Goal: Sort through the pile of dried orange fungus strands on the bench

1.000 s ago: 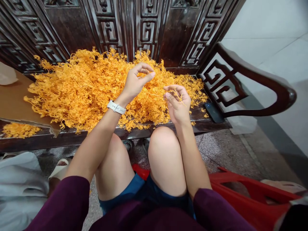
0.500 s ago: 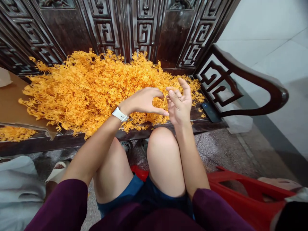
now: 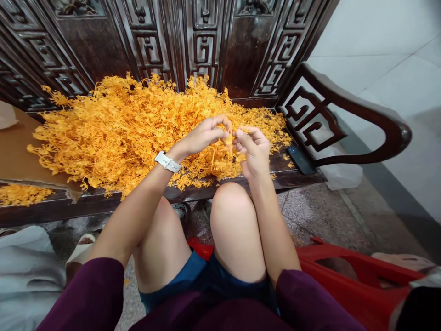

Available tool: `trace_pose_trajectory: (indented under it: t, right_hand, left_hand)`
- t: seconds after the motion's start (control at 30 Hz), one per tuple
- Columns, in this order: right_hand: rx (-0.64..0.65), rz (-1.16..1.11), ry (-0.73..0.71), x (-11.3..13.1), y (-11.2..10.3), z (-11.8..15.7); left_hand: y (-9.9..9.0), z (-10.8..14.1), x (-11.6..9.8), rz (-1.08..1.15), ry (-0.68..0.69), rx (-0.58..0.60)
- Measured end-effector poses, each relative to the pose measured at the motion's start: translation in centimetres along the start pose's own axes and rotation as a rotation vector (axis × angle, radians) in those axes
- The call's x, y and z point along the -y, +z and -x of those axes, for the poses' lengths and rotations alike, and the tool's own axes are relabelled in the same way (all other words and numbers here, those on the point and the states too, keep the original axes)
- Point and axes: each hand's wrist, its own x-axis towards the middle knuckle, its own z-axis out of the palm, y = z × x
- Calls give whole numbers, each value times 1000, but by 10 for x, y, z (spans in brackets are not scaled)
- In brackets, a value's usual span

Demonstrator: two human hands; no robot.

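Orange bits (image 3: 134,131) lie heaped on the worktop (image 3: 292,178), lots seemingly left and none clearly done, while the right hand (image 3: 257,151) pinches one and the left hand (image 3: 200,137) curls, its hold too blurry to tell.

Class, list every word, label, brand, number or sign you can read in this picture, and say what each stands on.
No text can be read.
Dark phone-like object on the bench: a small bluish patch, too small to read.
White watch strap: no legible lettering.
Heap of orange pieces: no legible marks.
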Motion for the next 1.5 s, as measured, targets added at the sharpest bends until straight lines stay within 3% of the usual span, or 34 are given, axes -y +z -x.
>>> trace_pose_trajectory:
  t: [0.17, 0.37, 0.57, 0.67, 0.77, 0.87, 0.97, 1.07, 1.1, 1.2, 1.23, 1.27, 1.3, 1.4, 1.43, 1.5]
  right_hand:
    - [14, -9, -10, -3, 1, 1]
    - [122, -83, 67, -2, 1, 1]
    - [294, -172, 100, 4, 4, 4]
    - [311, -248, 60, 3, 2, 1]
    - [240, -330, -23, 3, -3, -4]
    - [197, -234, -29, 10, -3, -1]
    - [234, -78, 21, 19, -3, 7]
    - [412, -63, -31, 21, -10, 13]
    - [547, -94, -55, 20, -14, 14]
    - [1130, -310, -119, 14, -24, 13]
    - [1215, -448, -134, 12, -26, 12]
    - [1171, -609, -132, 11, -27, 11]
    - [999, -767, -100, 11, -27, 8]
    - [252, -982, 96, 13, -25, -1]
    - [113, -960, 149, 14, -24, -4]
    - [49, -829, 208, 15, -20, -9]
  left_hand:
    - [5, 1, 2, -101, 58, -22]
    - [-6, 4, -3, -153, 29, 131]
    - [-8, 4, 0, 70, -1, 254]
    - [-4, 4, 5, 146, 22, 212]
    - [-2, 6, 0, 150, 36, 78]
    - [-4, 8, -8, 124, 37, -29]
    - [-14, 7, -6, 118, -3, -19]
    - [-32, 3, 6, 140, -66, -36]
    - [-38, 2, 9, 163, -89, -68]
    - [-51, 3, 15, 237, -158, -155]
    - [-53, 3, 14, 256, -172, -167]
    - [-54, 4, 13, 269, -179, -173]
    - [-55, 5, 12, 278, -176, -175]
    - [-51, 6, 7, 276, -150, -184]
    - [-49, 6, 5, 265, -148, -183]
    - [-44, 6, 4, 238, -154, -174]
